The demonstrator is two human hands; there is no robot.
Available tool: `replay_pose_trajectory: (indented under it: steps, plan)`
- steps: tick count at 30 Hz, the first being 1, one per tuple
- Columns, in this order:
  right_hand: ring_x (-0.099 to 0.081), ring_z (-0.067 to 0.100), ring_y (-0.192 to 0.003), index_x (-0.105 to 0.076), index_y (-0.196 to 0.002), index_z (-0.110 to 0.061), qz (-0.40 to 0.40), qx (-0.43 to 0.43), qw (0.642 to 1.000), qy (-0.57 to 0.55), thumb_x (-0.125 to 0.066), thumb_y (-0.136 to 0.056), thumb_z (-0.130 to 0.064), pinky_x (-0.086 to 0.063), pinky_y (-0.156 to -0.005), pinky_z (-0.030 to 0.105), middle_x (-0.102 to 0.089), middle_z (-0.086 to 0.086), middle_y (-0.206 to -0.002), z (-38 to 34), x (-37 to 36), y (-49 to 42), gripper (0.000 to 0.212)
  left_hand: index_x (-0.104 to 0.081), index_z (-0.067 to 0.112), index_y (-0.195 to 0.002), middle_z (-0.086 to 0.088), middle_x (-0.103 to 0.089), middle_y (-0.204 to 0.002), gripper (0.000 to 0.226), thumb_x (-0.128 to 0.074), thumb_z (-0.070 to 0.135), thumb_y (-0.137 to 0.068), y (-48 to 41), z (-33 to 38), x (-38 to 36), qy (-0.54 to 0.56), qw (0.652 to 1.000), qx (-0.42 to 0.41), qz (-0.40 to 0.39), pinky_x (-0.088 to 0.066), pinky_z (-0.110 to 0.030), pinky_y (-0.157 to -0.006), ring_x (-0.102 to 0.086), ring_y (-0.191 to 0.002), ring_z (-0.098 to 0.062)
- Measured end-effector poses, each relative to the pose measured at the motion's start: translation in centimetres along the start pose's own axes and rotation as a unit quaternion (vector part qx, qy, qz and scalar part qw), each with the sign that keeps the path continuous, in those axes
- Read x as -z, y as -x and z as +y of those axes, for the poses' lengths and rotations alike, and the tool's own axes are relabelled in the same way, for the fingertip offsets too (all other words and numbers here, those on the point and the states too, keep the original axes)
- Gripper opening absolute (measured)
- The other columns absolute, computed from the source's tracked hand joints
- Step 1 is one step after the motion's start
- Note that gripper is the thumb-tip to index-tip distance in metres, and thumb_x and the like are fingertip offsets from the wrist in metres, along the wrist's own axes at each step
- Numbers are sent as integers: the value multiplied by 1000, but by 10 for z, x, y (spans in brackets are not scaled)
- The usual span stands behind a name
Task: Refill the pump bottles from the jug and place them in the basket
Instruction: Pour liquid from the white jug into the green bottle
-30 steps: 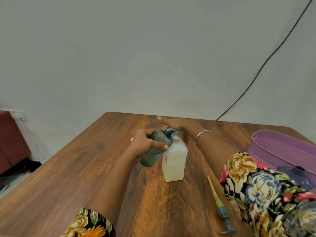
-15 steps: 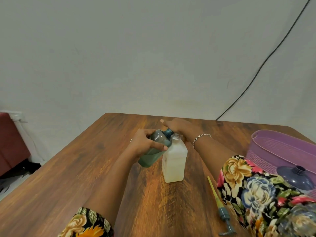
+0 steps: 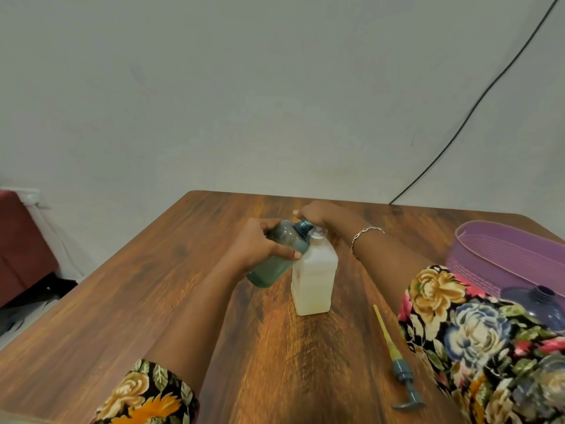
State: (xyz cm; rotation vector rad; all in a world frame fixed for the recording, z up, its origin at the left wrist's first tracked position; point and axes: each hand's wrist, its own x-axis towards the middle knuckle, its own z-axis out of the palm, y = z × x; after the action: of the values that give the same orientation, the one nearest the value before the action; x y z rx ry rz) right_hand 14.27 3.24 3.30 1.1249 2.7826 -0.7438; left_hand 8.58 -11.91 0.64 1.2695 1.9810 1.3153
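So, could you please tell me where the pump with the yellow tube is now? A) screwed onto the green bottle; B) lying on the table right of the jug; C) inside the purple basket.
B: the pump lies flat on the table, right of the white jug and apart from it; the green bottle in the left hand has a bare neck.

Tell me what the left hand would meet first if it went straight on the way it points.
Probably the top of the white jug: the left hand grips a tilted green bottle whose mouth sits at it. The right hand lies just behind; depth is unclear.
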Motion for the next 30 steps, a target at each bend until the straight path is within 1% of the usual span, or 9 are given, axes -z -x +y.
replay_pose_trajectory:
  steps: [3,5,7,9,11,14,21,26,30]
  plan:
    - [-53,27,-105,-45,-133,-3,6,-9,999,43,-37,-97,-4,-40,-91,31,-49,17,-134,0,2,-3,37,-58,13,-116,5,-58,-97,60,-81,18,-61,-1,-2,0,-9,1000,-1,6,-47,-28,-80,-55,-92,-13]
    - [-53,28,-103,-47,-131,-4,-14,23,1000,12,-32,-101,-19,-41,-88,34,-50,18,-131,2,5,-1,36,-56,12,-119,2,-59,-103,65,-82,19,-60,-1,-2,1,-12,1000,0,8,-47,-33,-88,-55,-98,-17]
    - [-55,27,-85,-56,-109,-7,-47,18,995,-91,-28,-99,-43,-45,-74,34,-58,18,-106,2,8,2,47,-57,12,-119,-1,-61,-107,65,-82,20,-60,-2,0,2,-7,1000,-3,8,-48,-33,-87,-56,-98,-17]
    - [-47,20,-67,-51,-87,-11,-70,-12,984,-164,-27,-94,-57,-39,-57,28,-53,12,-84,2,11,4,52,-58,13,-117,0,-62,-104,62,-81,20,-60,-2,0,4,-6,1000,-11,5,-48,-29,-81,-56,-94,-15]
    - [-52,23,-76,-54,-101,-10,-69,-5,985,-156,-28,-95,-55,-42,-65,29,-56,14,-96,0,10,6,52,-57,14,-118,2,-61,-102,62,-81,20,-61,-2,0,5,-10,1000,-17,5,-47,-27,-80,-56,-94,-13]
    - [-51,32,-114,-41,-137,-8,-24,26,998,-46,-34,-101,-29,-40,-88,34,-47,16,-135,0,5,3,43,-55,15,-121,2,-59,-107,67,-81,22,-60,-3,-2,3,-27,1000,-13,8,-47,-33,-88,-54,-100,-17]
    - [-56,30,-108,-51,-128,-25,37,16,998,53,-30,-101,-27,-41,-89,35,-54,18,-127,-2,2,2,34,-55,14,-120,-2,-60,-110,65,-80,20,-61,-4,-6,1,-27,1000,-7,3,-47,-40,-92,-55,-102,-19]
    - [-50,29,-95,-40,-133,-5,-68,-13,990,-122,-23,-95,-55,-40,-85,39,-51,24,-121,-4,13,13,66,-58,14,-119,-1,-62,-106,63,-81,21,-60,-3,0,5,-6,1000,-14,0,-48,-27,-80,-56,-97,-16]
    - [-48,22,-73,-47,-108,-9,-49,6,993,-104,-28,-99,-43,-41,-67,28,-50,16,-95,-3,12,8,40,-55,14,-122,-2,-61,-109,66,-80,19,-61,-5,0,8,-4,1000,-12,0,-48,-27,-81,-56,-99,-17]
